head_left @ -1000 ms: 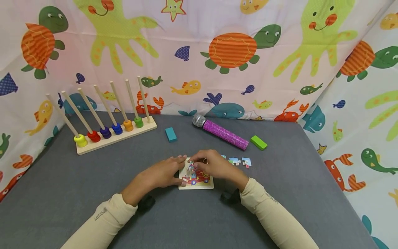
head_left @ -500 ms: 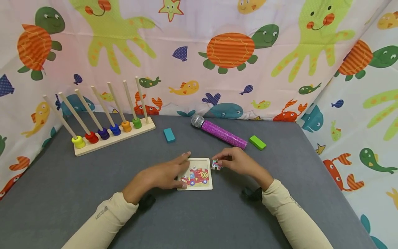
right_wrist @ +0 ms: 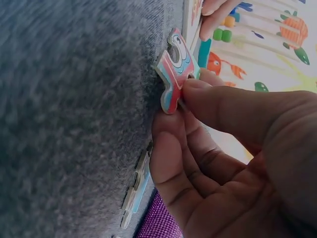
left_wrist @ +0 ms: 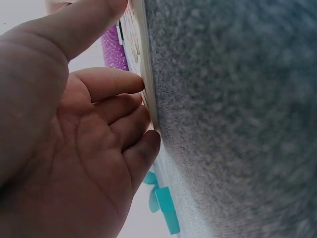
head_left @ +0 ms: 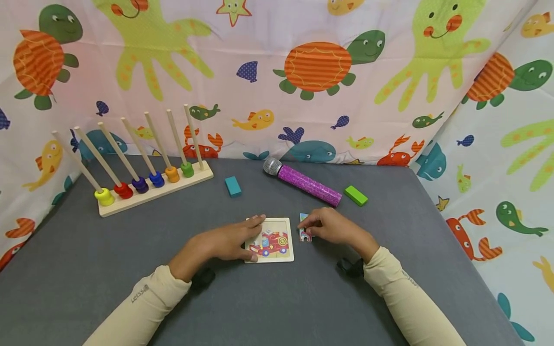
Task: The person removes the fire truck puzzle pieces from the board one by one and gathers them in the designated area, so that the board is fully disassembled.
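Observation:
A small wooden puzzle board (head_left: 292, 240) with a red vehicle picture lies on the grey table. My left hand (head_left: 222, 242) rests across its left side, thumb at the near corner and fingertips at the far edge. In the left wrist view, the fingers are loosely extended against the board's edge (left_wrist: 147, 84). To the right of the board, my right hand (head_left: 333, 226) pinches a jigsaw puzzle piece (right_wrist: 177, 79) between thumb and fingers, just over the table. Its pattern is red, white and light blue. Other puzzle pieces (right_wrist: 136, 186) lie beside that hand, mostly hidden in the head view.
A purple glitter microphone (head_left: 309, 185) lies behind the right hand, with a green block (head_left: 356, 196) right of it. A teal block (head_left: 232, 187) lies behind the board. The wooden peg stand with coloured rings (head_left: 156, 192) is at the back left, before a patterned cloth (head_left: 242, 43).
My right hand has moved right from over the board, carrying a puzzle piece out beside it, then lowered slightly there. The left hand has stayed on the board.

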### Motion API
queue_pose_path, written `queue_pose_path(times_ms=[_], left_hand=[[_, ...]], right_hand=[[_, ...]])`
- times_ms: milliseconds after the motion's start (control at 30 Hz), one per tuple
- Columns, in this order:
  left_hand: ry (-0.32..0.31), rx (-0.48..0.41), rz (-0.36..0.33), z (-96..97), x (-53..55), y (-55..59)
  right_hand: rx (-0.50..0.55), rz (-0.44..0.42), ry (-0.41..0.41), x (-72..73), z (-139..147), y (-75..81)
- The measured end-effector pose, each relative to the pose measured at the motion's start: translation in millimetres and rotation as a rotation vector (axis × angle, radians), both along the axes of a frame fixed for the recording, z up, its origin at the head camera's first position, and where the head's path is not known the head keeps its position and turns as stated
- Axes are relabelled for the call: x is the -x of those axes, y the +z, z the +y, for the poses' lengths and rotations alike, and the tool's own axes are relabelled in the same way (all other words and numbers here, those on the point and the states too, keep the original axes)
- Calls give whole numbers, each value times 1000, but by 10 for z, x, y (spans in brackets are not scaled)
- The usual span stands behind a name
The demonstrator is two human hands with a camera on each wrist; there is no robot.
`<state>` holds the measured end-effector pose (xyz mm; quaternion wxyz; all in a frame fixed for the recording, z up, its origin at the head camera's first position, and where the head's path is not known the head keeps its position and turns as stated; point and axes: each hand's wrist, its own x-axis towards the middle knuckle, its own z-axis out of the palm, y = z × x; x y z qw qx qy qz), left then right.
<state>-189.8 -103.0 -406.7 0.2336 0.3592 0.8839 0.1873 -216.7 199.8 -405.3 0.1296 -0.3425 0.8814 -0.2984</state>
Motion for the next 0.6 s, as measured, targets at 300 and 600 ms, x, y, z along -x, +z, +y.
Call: queue_pose_path(times_ms=[300, 600], left_hand=[[30, 7, -7, 11, 6, -23], [60, 46, -19, 34, 14, 6]], right_hand=[[4, 38, -69, 5, 20, 34], [42, -23, -39, -28, -224, 78]])
